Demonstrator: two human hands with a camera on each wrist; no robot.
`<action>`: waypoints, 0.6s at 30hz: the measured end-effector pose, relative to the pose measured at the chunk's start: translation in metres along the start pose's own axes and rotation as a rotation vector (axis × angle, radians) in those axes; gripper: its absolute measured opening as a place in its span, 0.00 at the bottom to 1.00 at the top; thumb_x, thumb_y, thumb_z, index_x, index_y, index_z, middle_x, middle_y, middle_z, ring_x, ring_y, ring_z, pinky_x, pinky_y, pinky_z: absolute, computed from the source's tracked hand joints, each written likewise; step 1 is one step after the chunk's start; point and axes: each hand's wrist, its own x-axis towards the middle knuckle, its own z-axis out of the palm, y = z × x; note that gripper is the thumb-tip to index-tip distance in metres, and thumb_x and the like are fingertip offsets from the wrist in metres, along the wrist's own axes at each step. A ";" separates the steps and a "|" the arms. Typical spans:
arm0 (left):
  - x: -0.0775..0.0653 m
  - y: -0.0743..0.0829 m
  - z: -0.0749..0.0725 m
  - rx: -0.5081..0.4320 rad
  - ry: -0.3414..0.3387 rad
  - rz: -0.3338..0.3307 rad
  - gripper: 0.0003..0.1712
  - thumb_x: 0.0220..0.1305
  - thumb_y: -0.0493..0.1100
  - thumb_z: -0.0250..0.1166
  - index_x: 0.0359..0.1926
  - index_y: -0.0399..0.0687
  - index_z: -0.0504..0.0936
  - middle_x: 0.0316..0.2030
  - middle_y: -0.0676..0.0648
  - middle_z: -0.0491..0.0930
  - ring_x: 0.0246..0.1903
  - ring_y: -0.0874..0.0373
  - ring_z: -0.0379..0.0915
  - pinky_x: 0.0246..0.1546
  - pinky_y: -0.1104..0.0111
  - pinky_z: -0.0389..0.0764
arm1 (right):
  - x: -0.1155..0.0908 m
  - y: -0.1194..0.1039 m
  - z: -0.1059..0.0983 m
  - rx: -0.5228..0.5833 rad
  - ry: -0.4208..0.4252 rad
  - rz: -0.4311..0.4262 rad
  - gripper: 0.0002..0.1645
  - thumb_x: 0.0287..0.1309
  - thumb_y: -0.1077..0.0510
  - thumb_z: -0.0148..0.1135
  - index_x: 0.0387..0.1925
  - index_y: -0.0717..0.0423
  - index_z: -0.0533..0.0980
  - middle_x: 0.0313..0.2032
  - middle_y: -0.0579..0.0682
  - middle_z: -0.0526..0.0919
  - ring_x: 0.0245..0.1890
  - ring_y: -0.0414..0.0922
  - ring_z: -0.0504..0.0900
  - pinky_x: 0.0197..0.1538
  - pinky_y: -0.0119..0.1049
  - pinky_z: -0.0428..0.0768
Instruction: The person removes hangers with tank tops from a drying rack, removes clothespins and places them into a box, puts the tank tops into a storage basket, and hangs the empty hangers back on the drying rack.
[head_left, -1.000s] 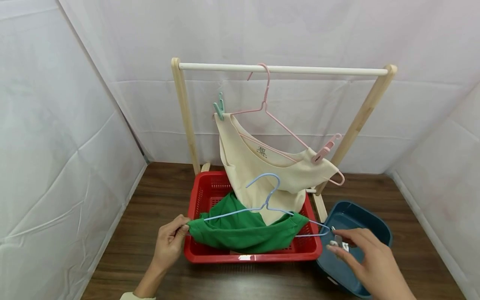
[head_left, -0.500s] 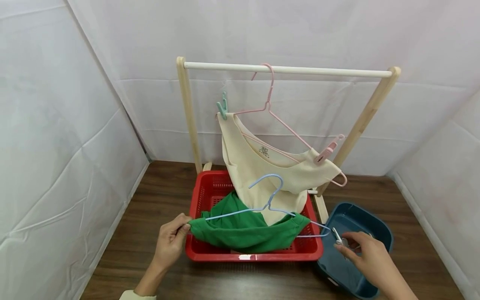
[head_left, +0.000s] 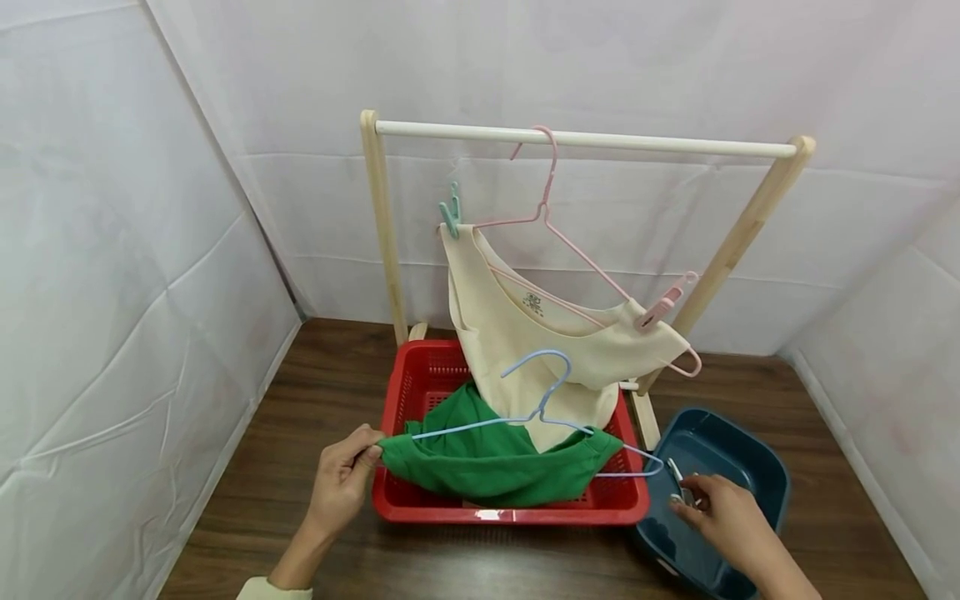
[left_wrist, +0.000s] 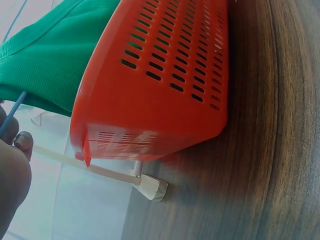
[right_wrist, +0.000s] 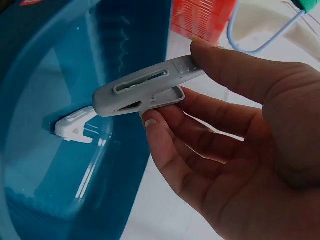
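Observation:
My left hand (head_left: 343,477) pinches the left end of a blue hanger (head_left: 542,412) together with the edge of a green garment (head_left: 495,471). The garment droops from the hanger over a red basket (head_left: 386,492); the hanger's right end pokes out bare past the fabric. Over a dark blue basin (head_left: 776,467), my right hand (head_left: 723,521) holds a grey clothes peg (right_wrist: 135,87) between thumb and fingers. A white clothes peg (right_wrist: 75,126) lies in the basin below it.
Behind the basket stands a wooden rack with a white rail (head_left: 600,142). From it a pink hanger (head_left: 550,187) carries a cream top (head_left: 480,325), with a green peg (head_left: 451,212) and a pink peg (head_left: 663,307) at its shoulders. White fabric walls (head_left: 187,208) enclose the table.
My right hand has moved slightly down and right, away from the hanger's end, with the peg turning in its fingers. The left hand keeps its grip; the whole view has shifted slightly.

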 end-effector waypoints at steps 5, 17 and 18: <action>0.000 0.001 0.000 -0.002 0.000 0.000 0.08 0.62 0.23 0.55 0.32 0.34 0.78 0.21 0.42 0.68 0.22 0.60 0.59 0.20 0.71 0.63 | 0.004 0.004 0.002 0.010 -0.031 0.002 0.24 0.54 0.52 0.69 0.45 0.67 0.77 0.33 0.51 0.78 0.33 0.45 0.76 0.34 0.42 0.79; 0.000 0.002 0.001 -0.006 -0.009 -0.010 0.09 0.60 0.20 0.54 0.32 0.33 0.77 0.23 0.41 0.70 0.23 0.58 0.60 0.21 0.71 0.64 | -0.002 -0.004 -0.005 -0.022 0.116 -0.024 0.22 0.56 0.54 0.68 0.47 0.66 0.77 0.35 0.52 0.80 0.36 0.50 0.79 0.36 0.47 0.79; 0.000 0.003 0.001 -0.006 -0.011 -0.012 0.09 0.61 0.21 0.55 0.32 0.33 0.77 0.23 0.42 0.70 0.23 0.58 0.60 0.21 0.71 0.64 | -0.003 -0.007 -0.007 -0.015 0.146 -0.036 0.20 0.57 0.55 0.67 0.46 0.66 0.78 0.35 0.52 0.80 0.35 0.50 0.80 0.36 0.47 0.79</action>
